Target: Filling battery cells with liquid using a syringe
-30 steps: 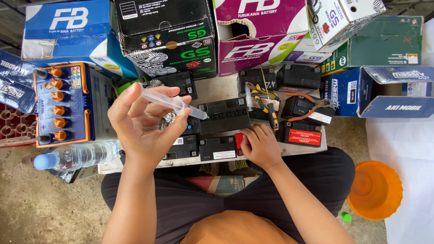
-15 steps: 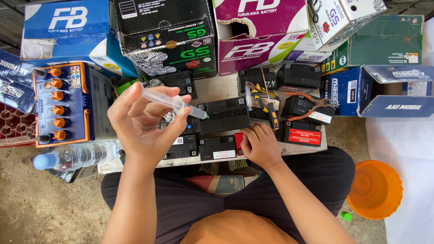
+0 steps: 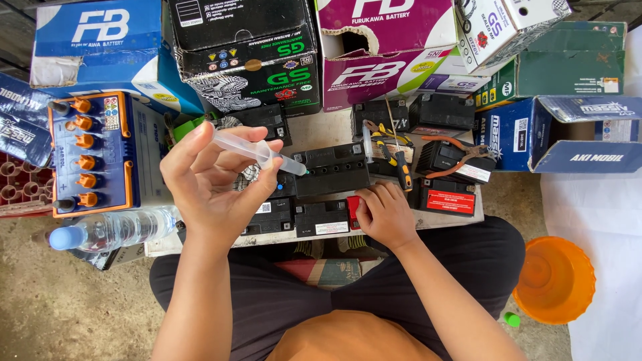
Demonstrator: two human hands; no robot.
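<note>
- A clear plastic water bottle (image 3: 110,229) with a blue cap lies on its side at the far left, well to the left of the black battery with the row of filler holes.
- Just above the bottle stands a large blue battery (image 3: 93,155) with orange vent caps and orange trim.
- The left hand (image 3: 214,180) is raised left of the black battery, fingers curled, pinching a clear plastic syringe (image 3: 257,152) between thumb and fingers.
- The syringe lies slantwise, its tip pointing down and right and ending at the left top edge of the black battery (image 3: 332,168); whether the tip touches it I cannot tell.
- That black battery sits on a pale board (image 3: 461,218) among other small black batteries, and cardboard battery boxes (image 3: 247,50) are stacked behind it.
- Just below it lie two more small batteries with white labels (image 3: 321,217).
- The right hand (image 3: 384,214) rests below and to the right of the black battery, fingers bent and pressed down at the front edge of the board, over a small red part; what it grips is hidden.
- Yellow-handled pliers (image 3: 382,144) and a screwdriver (image 3: 403,170) lie just right of the black battery.
- Orange-handled pliers (image 3: 461,148) rest on a battery farther right.
- An orange plastic bowl (image 3: 554,281) sits on the ground, well to the lower right of the black battery.
</note>
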